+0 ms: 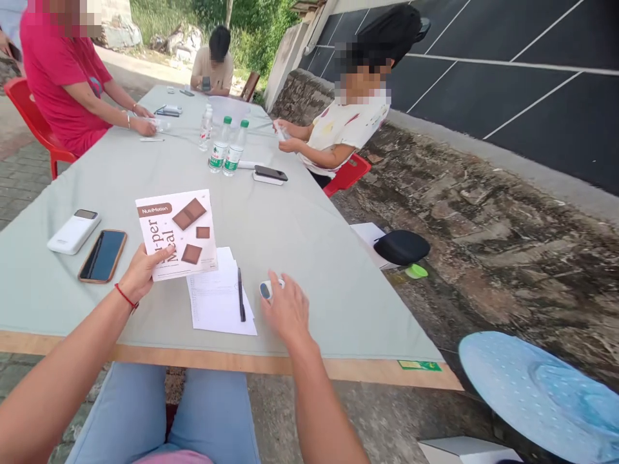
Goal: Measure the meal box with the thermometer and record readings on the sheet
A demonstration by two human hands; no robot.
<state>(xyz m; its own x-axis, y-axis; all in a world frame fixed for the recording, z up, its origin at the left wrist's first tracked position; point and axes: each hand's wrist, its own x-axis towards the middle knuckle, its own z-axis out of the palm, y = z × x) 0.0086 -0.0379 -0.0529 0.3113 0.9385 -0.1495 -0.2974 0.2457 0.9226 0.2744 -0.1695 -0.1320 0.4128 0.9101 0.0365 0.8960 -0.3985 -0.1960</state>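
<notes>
My left hand (141, 274) grips the lower left corner of a flat white NutriMotion box (180, 235) with chocolate pieces printed on its front. The box is held up above the table, partly covering some printed sheets (220, 312). On those sheets lies a black pen (241, 295). To their right, my right hand (290, 306) has its fingers closed over a small white rounded object (265, 289) with a blue-grey face, low over the tabletop. The fingers hide most of that object, so I cannot tell its kind.
A phone (102, 256) and a white power bank (75, 231) lie left on the cloth-covered table (314, 270). Ahead stand several bottles (234, 149) near another phone (271, 173). People sit at both sides and the far end. A blue hat (541, 393) is at lower right.
</notes>
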